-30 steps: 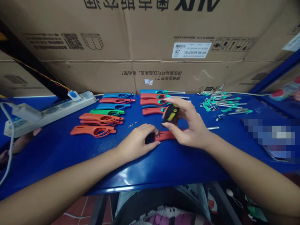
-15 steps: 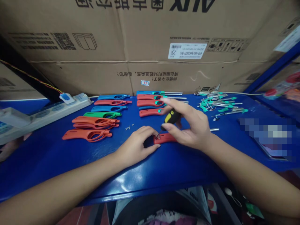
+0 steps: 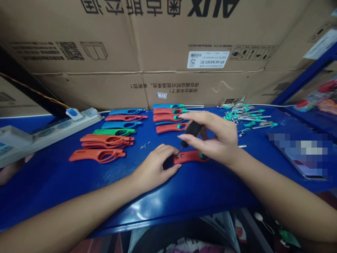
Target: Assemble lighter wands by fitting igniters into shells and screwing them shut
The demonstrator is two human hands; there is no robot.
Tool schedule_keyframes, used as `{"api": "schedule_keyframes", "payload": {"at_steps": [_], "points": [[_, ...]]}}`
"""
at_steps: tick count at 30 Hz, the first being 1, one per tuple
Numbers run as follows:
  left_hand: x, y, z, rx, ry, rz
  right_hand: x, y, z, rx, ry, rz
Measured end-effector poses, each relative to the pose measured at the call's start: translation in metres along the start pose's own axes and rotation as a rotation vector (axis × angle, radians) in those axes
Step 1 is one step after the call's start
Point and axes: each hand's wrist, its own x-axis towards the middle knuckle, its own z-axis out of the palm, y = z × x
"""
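A red lighter lies flat on the blue table, its metal tube showing to the right beyond my wrist. My left hand grips the lighter's left end between thumb and fingers. In my right hand is a black and yellow screwdriver, tilted, its thin shaft reaching down to the lighter's left end beside my left fingertips. Whether the tip sits in a screw is too small to tell. Small screws lie left of my hands.
Orange, green, blue and red lighter shells lie at the left by a power strip. Lighters with metal tubes lie behind my hands. Green-and-metal parts and a tablet-like device are at the right. A cardboard box stands behind.
The screwdriver handle has turned in my right hand, its yellow patch now out of sight, and more of the lighter shows. My left hand keeps its grip. The view has shifted slightly.
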Motion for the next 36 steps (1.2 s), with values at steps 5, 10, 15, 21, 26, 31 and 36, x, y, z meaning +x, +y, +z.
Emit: {"api": "schedule_keyframes", "payload": {"at_steps": [5,10,15,21,26,31,36], "points": [[-0.001,0.000,0.001,-0.013,0.008,-0.001,0.005,0.003,-0.001,0.024,-0.099,0.075],[-0.001,-0.002,0.001,-0.019,0.004,0.001,0.016,0.004,-0.007,-0.076,-0.117,-0.019],[-0.001,-0.003,0.000,-0.004,-0.004,-0.003,0.025,-0.002,-0.011,-0.037,-0.275,-0.005],[-0.002,-0.005,0.000,0.032,0.001,0.009,0.019,-0.008,-0.001,-0.105,-0.219,-0.023],[-0.002,-0.006,0.001,0.043,0.006,0.013,0.014,-0.007,0.004,-0.065,-0.125,-0.076],[-0.002,-0.005,0.000,0.040,-0.011,0.004,0.014,-0.006,0.001,0.016,-0.186,0.022],[-0.002,-0.005,0.000,0.042,0.001,0.017,0.013,-0.003,-0.001,-0.094,-0.102,-0.004]]}}
